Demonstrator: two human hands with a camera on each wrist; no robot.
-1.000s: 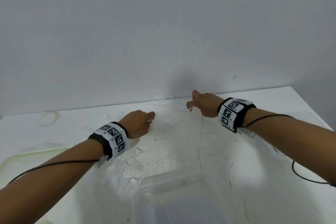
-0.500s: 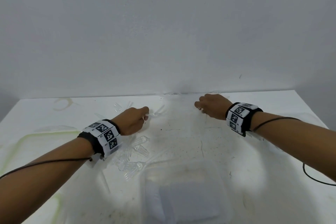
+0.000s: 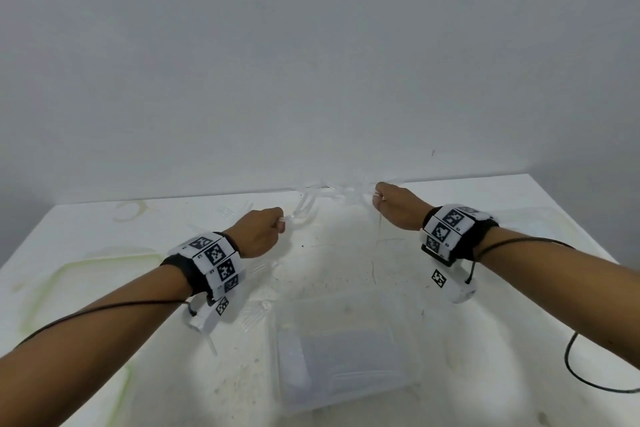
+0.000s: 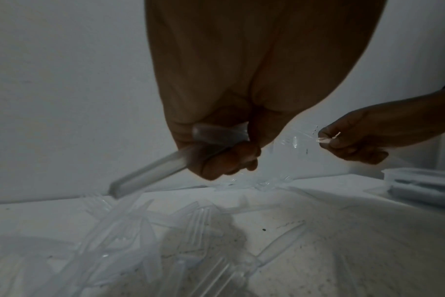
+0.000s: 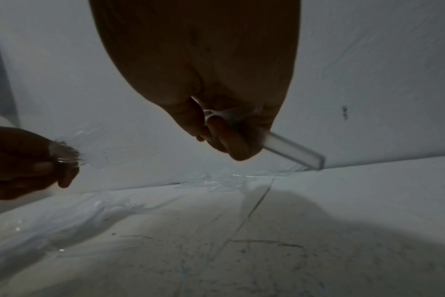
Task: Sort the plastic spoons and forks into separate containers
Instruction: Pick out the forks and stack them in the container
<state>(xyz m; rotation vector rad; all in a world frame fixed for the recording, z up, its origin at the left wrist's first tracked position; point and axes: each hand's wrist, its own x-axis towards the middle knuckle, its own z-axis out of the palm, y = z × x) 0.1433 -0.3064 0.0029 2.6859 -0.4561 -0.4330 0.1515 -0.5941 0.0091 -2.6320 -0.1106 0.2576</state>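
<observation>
Holding clear fork (image 4: 150, 174) in left hand (image 3: 258, 232) grip, clear utensil (image 5: 292, 149) in right hand (image 3: 398, 206); check heads, drop separately, near container (image 3: 341, 350).

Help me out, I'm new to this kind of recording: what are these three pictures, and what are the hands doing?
No machine here: a person works with two bare hands, wearing bands with black-and-white markers and small cameras on the wrists. The wide picture comes from a camera on the head, looking down at a white table. The two dark pictures come from the wrist cameras, looking along each hand.

The left hand grips a clear plastic utensil by its handle; the right hand grips another. Whether they are spoons or forks, I cannot tell. More clear plastic cutlery lies scattered on the table, and a clear plastic container stands at the near edge.
</observation>
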